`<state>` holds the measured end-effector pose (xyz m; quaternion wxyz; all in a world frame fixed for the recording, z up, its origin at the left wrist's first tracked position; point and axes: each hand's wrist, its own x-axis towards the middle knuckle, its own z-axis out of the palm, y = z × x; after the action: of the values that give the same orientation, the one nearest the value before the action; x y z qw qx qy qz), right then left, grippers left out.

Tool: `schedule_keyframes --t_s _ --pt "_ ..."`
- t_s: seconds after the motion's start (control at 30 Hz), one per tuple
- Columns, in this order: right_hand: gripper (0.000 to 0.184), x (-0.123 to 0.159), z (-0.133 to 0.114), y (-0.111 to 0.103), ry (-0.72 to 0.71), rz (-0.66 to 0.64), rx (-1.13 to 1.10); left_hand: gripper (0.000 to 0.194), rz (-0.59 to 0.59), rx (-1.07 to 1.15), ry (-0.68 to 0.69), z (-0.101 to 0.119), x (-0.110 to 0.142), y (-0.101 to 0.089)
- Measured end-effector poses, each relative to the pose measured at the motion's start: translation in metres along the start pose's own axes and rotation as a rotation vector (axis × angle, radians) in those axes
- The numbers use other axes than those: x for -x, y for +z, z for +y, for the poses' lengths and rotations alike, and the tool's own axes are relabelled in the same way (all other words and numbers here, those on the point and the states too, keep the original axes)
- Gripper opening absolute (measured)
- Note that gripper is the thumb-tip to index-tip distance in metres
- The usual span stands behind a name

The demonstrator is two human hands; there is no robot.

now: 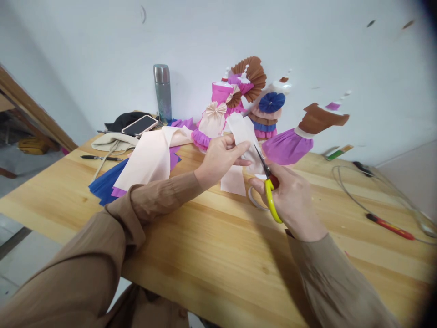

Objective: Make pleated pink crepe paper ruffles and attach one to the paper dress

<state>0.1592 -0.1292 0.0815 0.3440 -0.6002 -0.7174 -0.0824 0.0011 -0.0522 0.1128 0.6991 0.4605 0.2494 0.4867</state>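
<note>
Between its thumb and fingers, my left hand (221, 157) pinches a pale strip of crepe paper (241, 130), raised above the table. My right hand (295, 198) is closed around scissors (269, 193) with yellow handles; their dark blades point up and left, close beside the strip's right edge. Whether the blades touch the paper I cannot tell. Under my hands lies a pale pink paper piece (233, 180). A white ring (256, 199), perhaps a tape roll, is partly hidden behind the scissors. Just past my right hand stands a doll dress form (307, 132) with brown top and purple skirt.
More paper-dressed forms (218, 114) stand against the wall. At left are pink paper sheets (146, 157), blue paper (109, 182), a pen (101, 158), a phone (139, 125) and a thermos (163, 93). A red-handled corded tool (391, 226) and a cutter (339, 152) lie at right.
</note>
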Motion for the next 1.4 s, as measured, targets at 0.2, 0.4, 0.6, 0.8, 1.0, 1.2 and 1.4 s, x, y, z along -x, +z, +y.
schedule_keyframes --t_s 0.2,0.4,0.6,0.8,1.0,1.2,1.4 --pt "0.049 -0.001 -0.003 0.001 -0.013 0.047 0.016 0.023 0.022 -0.027 -0.002 0.0 0.0 0.002" --pt "0.05 0.0 -0.001 0.005 -0.038 0.097 0.04 0.026 0.039 -0.009 0.004 -0.001 -0.001 0.001" --pt "0.041 0.004 0.004 0.005 -0.01 0.122 0.021 0.026 0.008 0.007 -0.001 -0.003 -0.003 -0.001" --pt "0.042 0.003 0.008 0.005 -0.019 0.082 0.038 0.018 -0.036 0.017 -0.01 -0.006 -0.004 -0.003" --pt "0.045 0.004 0.012 0.011 -0.042 0.033 0.028 0.007 -0.067 0.019 -0.011 -0.013 -0.007 -0.005" --pt "0.046 0.005 0.013 0.013 -0.034 0.032 0.023 0.005 -0.09 -0.026 0.0 -0.017 -0.004 -0.004" --pt "0.04 0.005 0.012 0.011 -0.036 0.021 0.025 0.008 -0.093 -0.038 -0.007 -0.018 -0.002 -0.003"
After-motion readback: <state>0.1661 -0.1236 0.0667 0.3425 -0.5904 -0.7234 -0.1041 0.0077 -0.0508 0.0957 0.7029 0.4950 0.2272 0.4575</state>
